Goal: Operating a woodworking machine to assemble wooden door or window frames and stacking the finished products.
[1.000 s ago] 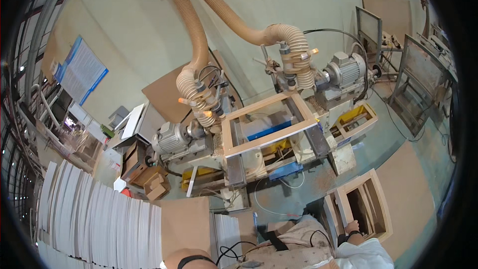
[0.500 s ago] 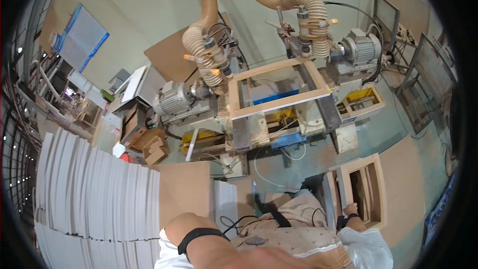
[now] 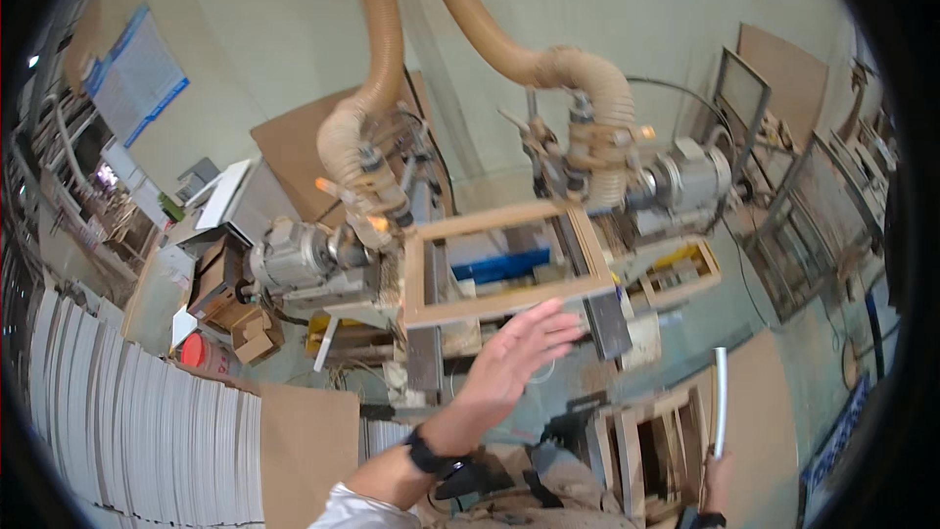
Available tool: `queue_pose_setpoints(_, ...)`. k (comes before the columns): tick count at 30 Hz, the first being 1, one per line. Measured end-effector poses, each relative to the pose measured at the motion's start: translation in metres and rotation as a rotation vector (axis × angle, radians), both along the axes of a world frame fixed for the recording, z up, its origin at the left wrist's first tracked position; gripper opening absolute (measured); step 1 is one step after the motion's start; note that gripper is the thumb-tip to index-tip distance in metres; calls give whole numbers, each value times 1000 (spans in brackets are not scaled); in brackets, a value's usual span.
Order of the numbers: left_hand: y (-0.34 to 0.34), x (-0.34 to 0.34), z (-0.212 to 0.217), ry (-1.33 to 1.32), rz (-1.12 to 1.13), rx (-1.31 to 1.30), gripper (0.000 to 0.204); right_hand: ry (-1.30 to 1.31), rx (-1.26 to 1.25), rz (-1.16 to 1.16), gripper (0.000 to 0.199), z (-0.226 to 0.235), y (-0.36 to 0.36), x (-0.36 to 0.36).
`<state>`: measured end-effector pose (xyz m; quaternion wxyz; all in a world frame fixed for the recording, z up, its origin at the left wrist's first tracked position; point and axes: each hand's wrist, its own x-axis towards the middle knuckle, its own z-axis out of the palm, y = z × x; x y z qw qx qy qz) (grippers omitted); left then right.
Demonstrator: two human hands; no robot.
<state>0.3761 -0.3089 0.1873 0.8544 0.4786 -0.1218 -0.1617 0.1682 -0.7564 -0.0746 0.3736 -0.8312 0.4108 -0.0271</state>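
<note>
A rectangular wooden frame point(image 3: 490, 310) lies across the two-headed machine, resting on its dark supports. My left hand point(image 3: 524, 343) is open, fingers stretched out, in front of the frame's near rail; whether it touches the rail I cannot tell. At the lower right, my right hand point(image 3: 718, 482) is closed around the lower end of a narrow white bar-like piece point(image 3: 722, 402), which stands nearly upright. Whether this is a loose strip or a frame seen edge-on does not show. Beside that hand is a stack of wooden frames point(image 3: 627, 456), partly hidden by my body.
Motors point(image 3: 294, 260) flank the frame, with ribbed hoses point(image 3: 377, 49) overhead. White-edged boards point(image 3: 137, 411) are stacked at the left, near a red bucket point(image 3: 204, 353) and a cardboard box point(image 3: 257, 335). A brown board point(image 3: 764, 411) lies at the right; metal racks point(image 3: 818, 225) stand beyond.
My left hand has come up and forward to the frame on the machine. My right hand has left the inside of the stacked frame and now grips the white piece. The view has shifted.
</note>
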Motion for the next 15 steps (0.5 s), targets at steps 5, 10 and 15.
queue_pose_setpoints(5, 50, 86, -183, 984, 502, -223, 61, -236, -66, 450, 23, 138, 67, 107)
queue_pose_setpoints(10, 71, 95, -240, 474, 578, -345, 39, -539, -364, 1261, 32, 236, 188, 208)
queue_pose_setpoints(15, 86, -36, -184, 289, 331, -194, 37, -468, -595, 1580, 33, 231, 286, 266)
